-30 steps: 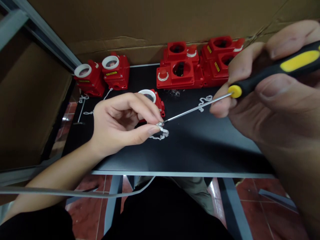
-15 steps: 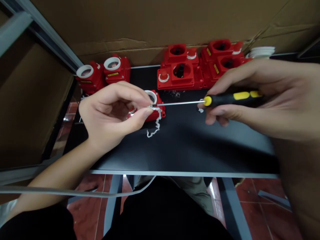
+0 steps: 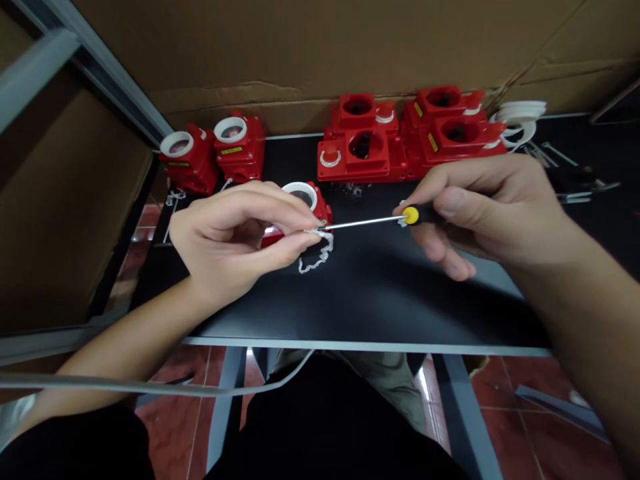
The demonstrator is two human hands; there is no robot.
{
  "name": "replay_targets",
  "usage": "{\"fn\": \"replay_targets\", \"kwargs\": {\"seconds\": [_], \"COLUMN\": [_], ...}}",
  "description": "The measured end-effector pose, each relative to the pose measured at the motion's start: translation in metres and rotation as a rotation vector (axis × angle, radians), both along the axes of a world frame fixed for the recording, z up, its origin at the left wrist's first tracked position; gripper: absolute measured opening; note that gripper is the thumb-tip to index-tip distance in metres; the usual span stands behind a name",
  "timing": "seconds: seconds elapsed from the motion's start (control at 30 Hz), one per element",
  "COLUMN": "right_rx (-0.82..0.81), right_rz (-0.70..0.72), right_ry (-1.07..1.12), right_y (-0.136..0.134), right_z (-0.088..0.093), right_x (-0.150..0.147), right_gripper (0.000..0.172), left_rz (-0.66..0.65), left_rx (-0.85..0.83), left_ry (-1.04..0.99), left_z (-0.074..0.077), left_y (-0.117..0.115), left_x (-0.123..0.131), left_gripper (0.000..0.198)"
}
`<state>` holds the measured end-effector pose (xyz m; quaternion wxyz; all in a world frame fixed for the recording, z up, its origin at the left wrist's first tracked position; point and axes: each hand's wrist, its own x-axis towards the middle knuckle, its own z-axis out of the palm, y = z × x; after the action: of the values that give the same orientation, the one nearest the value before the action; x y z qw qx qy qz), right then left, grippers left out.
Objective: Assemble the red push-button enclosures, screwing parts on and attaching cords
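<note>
In my right hand [image 3: 480,207] is a screwdriver [image 3: 367,221] with a black and yellow handle, its fingers closed round the grip. The thin metal shaft points left to the fingertips of my left hand [image 3: 245,237]. That hand pinches a small piece at the screwdriver's tip, mostly hidden by the fingers, together with a white twisted strand [image 3: 327,253] that dangles below. Behind my left fingers, partly covered, a red housing [image 3: 325,203] with a white ring lies on the black table.
Two red housings with white rings [image 3: 230,130] stand at the back left. Several red housings [image 3: 360,167] with round openings line the back right. White rings [image 3: 523,113] and metal tools [image 3: 560,153] lie farther right. A grey cable [image 3: 200,388] crosses in front of me.
My left hand has moved slightly right and down with the strand. My right hand has turned round the screwdriver handle, its fingers now nearer the yellow collar. The view has shifted a little.
</note>
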<state>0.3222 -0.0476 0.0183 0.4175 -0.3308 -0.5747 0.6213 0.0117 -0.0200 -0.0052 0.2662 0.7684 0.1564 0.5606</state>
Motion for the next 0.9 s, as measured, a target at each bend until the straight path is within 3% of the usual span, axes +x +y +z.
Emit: {"fn": "replay_targets", "kwargs": {"seconds": [0.23, 0.3, 0.47, 0.7, 0.9], "right_rx": [-0.207, -0.203, -0.160, -0.172, -0.169], "right_rz": [0.092, 0.096, 0.078, 0.110, 0.097], "right_ry": [-0.041, -0.023, -0.007, -0.008, -0.039], "right_y": [0.0006, 0.0026, 0.0062, 0.0079, 0.0069], "right_z": [-0.0060, -0.0070, -0.0075, -0.0073, -0.0033], "right_x": [0.0046, 0.0050, 0.0069, 0.0093, 0.0061], "right_gripper": [0.051, 0.049, 0.042, 0.044, 0.048], "left_rz": [-0.063, -0.082, -0.075, -0.097, -0.180], "left_rx": [0.069, 0.076, -0.130, -0.152, -0.133], "left_ry": [-0.014, -0.048, 0.024, 0.056, 0.028], "left_z": [-0.0007, -0.0007, 0.0016, 0.0031, 0.0007], "left_y": [0.0056, 0.0053, -0.0011, 0.0030, 0.0063], "left_x": [0.0008, 0.0014, 0.0018, -0.0004, 0.0010], "left_gripper": [0.016, 0.019, 0.021, 0.018, 0.037]}}
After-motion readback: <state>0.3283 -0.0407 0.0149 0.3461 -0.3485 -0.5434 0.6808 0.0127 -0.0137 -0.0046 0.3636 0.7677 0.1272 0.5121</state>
